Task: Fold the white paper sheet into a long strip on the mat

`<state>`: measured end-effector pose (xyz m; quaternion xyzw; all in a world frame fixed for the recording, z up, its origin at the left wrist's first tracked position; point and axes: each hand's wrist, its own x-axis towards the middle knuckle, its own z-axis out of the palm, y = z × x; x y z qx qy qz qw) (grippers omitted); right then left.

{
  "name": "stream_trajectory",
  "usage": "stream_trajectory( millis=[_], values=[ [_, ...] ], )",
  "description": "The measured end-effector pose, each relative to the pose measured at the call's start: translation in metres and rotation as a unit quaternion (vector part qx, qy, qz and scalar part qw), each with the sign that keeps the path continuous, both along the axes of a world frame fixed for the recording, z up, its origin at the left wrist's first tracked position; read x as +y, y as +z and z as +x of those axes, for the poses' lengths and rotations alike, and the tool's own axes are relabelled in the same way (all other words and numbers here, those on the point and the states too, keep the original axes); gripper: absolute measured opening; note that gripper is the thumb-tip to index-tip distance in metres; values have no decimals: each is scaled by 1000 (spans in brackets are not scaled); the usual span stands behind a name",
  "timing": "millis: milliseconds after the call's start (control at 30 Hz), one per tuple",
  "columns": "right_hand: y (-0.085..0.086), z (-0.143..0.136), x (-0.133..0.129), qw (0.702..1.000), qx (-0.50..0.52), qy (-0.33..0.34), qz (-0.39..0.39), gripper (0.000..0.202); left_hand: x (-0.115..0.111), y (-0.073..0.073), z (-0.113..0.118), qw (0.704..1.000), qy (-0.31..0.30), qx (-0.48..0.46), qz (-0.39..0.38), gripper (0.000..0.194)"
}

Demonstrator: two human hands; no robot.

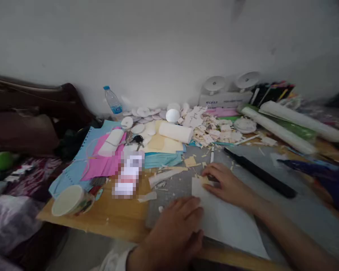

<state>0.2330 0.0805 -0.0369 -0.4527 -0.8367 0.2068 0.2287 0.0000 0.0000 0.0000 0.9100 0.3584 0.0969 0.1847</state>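
My left hand [182, 224] is slightly blurred, its fingers curled together at the left edge of a white sheet [228, 218]. What lies under those fingers, if anything, is hidden. At the sheet's upper left corner, my right hand [224, 184] has thumb and fingers closed on a small cream-coloured piece [204, 181]. A dark object, too unclear to name, shows between the fingers of that hand. The sheet lies on a grey cutting mat [271, 158] with scraps around it. To the right of my right hand rests a long black tool [262, 175].
A lidded tub [67, 201] stands near the table's left front edge, beside a phone [129, 175]. Behind are a water bottle [113, 101], a white roll [175, 131], white discs and a heap of small cut pieces [214, 130]. Wrapped rolls [279, 130] lie right.
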Motion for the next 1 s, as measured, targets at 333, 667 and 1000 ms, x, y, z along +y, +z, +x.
stream_trajectory(
  millis=[333,667,1000],
  values=[
    [4,2,-2,996,39,-75,-12,9,5,-8,21,994,-85,55,39,48],
    [12,4,-1,981,136,-140,13,10,10,-26,27,977,-77,44,196,19],
    [12,1,-4,939,282,-134,-142,16,12,-24,21,983,-81,-29,160,7]
  ],
)
